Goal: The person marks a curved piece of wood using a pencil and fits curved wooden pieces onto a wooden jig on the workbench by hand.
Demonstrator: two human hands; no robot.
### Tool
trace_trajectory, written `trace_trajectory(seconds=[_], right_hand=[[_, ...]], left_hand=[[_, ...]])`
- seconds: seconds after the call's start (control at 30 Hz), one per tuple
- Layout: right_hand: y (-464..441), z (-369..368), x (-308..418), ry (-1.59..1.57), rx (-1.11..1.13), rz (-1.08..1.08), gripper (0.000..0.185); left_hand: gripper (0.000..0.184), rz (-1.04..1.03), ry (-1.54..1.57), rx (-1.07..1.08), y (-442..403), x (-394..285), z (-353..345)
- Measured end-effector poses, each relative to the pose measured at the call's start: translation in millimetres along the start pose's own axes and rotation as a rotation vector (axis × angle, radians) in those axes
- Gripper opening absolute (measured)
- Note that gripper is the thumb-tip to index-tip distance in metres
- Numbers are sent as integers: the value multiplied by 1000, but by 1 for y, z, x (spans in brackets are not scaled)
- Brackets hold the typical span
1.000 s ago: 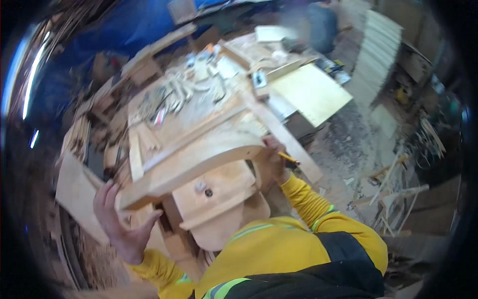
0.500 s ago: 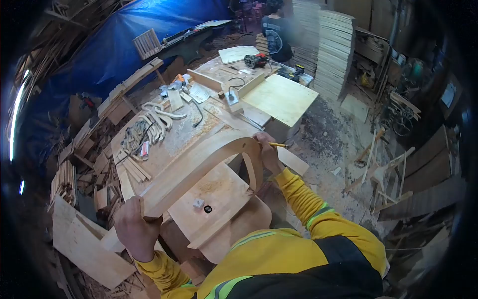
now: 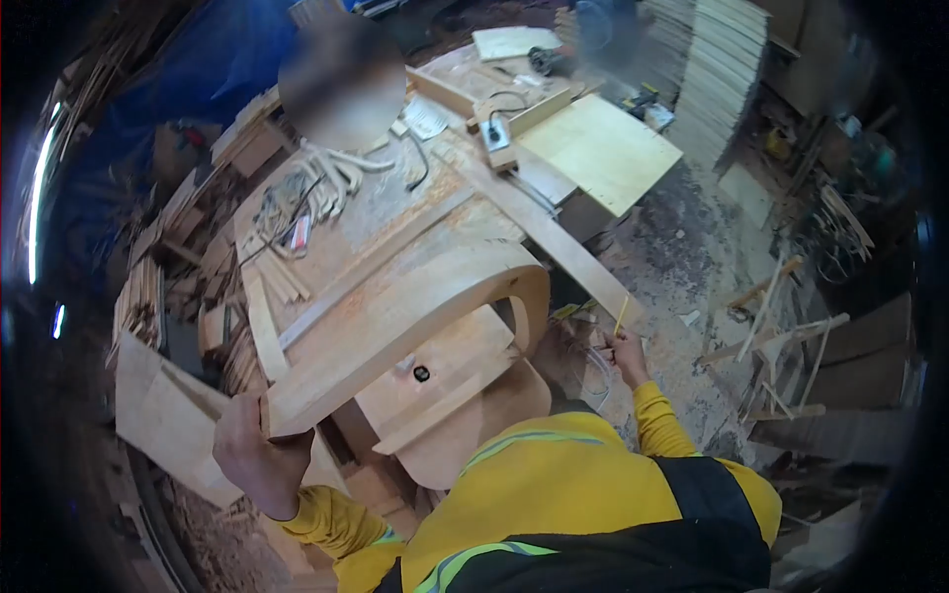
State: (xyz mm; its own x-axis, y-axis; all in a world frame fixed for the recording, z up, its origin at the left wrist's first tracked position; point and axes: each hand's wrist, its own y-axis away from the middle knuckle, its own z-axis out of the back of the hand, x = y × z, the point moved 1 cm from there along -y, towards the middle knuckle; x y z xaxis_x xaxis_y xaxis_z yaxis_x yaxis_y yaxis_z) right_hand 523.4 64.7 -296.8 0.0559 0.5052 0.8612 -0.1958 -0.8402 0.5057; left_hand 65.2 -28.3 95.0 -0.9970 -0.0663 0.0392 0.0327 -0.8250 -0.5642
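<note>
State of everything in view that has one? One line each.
Left hand: closed on an end of the curved piece
Right hand: closed on the pencil, off the curved piece
Lamp: lit
Pale board: lying flat
Sheets: stacked
Bent strips: loosely heaped

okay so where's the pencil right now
The pencil is right of centre in the head view, held in the right hand, to the right of the curved wood.
</note>
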Motion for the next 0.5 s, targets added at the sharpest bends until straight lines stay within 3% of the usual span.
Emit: trace_trajectory(seconds=[0.23, 0.33, 0.4, 0.47, 0.5], right_hand=[[-149, -74, 54, 447, 268, 235, 38], [-233, -129, 60, 694, 464, 372, 36], [-268, -170, 71, 575, 538, 397, 38], [-313, -213, 53, 749, 106, 870, 65], [-312, -225, 73, 723, 248, 742, 75]], left_hand=[[36, 58, -109, 22, 1, -15, 2], [35, 18, -173, 17, -1, -21, 3], [31, 23, -194, 43, -2, -22, 4], [30, -28, -229, 33, -5, -23, 4], [28, 17, -245, 67, -4, -23, 3]])
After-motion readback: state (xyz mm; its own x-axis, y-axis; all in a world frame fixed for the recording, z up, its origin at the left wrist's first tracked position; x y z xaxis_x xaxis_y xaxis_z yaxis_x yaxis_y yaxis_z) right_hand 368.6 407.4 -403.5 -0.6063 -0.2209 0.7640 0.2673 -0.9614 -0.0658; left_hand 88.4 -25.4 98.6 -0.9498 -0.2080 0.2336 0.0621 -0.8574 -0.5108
